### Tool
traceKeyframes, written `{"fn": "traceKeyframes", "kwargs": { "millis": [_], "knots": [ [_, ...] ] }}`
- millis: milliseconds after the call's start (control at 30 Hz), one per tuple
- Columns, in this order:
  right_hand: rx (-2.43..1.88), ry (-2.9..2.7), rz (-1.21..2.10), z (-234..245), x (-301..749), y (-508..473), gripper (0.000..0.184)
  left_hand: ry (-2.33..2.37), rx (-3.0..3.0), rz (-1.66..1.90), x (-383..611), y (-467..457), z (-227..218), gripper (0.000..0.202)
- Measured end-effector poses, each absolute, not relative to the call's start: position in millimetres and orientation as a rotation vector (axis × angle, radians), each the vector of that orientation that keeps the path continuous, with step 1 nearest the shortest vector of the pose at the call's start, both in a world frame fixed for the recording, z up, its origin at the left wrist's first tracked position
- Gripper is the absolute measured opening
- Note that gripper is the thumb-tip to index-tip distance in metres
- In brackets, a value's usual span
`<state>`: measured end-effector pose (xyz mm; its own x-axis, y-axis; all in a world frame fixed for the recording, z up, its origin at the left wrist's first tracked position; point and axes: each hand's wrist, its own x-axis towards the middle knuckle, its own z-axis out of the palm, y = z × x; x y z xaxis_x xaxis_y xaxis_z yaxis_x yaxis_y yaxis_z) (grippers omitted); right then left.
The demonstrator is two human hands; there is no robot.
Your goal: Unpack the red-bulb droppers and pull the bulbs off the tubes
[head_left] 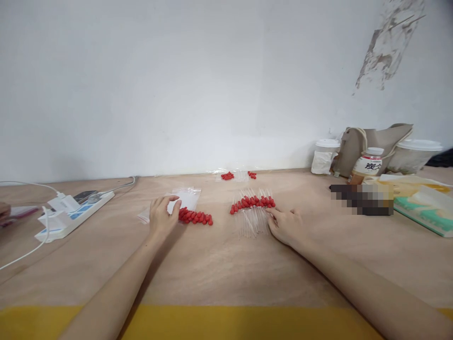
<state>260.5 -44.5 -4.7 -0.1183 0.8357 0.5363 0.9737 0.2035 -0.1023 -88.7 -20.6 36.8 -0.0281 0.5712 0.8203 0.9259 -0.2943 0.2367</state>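
My left hand (161, 217) rests on the table with its fingers curled over the edge of a clear plastic bag (184, 200); a row of red-capped droppers (195, 217) lies just to its right. My right hand (286, 225) lies beside a loose heap of clear droppers with red bulbs (252, 208), its fingertips touching their glass stems. What the fingers pinch, if anything, is hidden. A further small bag of red-capped droppers (236, 176) lies near the wall.
A white power strip (76, 215) with plugs and cables sits at the left. At the right stand lidded cups (324, 156), a bottle (368, 165), a beige bag (375, 139) and a green book (424, 212). A yellow strip edges the table's front.
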Motion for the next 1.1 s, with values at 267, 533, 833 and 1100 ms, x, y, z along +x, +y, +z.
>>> {"fn": "traceKeyframes", "kwargs": {
  "millis": [267,533,833,1100],
  "knots": [
    [-1.723,-1.932,-0.246,0,264,-45,0.029,-1.441,-2.455,-0.863,6,-17,49,0.015],
    [-1.782,-1.717,-0.049,-6,282,-30,0.033,-1.814,-2.365,-0.642,91,29,47,0.041],
    [-1.732,-1.711,-0.047,-9,282,-28,0.034,-1.825,-2.281,-0.630,113,45,40,0.028],
    [-1.637,-1.683,-0.127,-5,279,-32,0.031,-1.630,-2.259,-0.843,67,-3,43,0.030]
  ]
}}
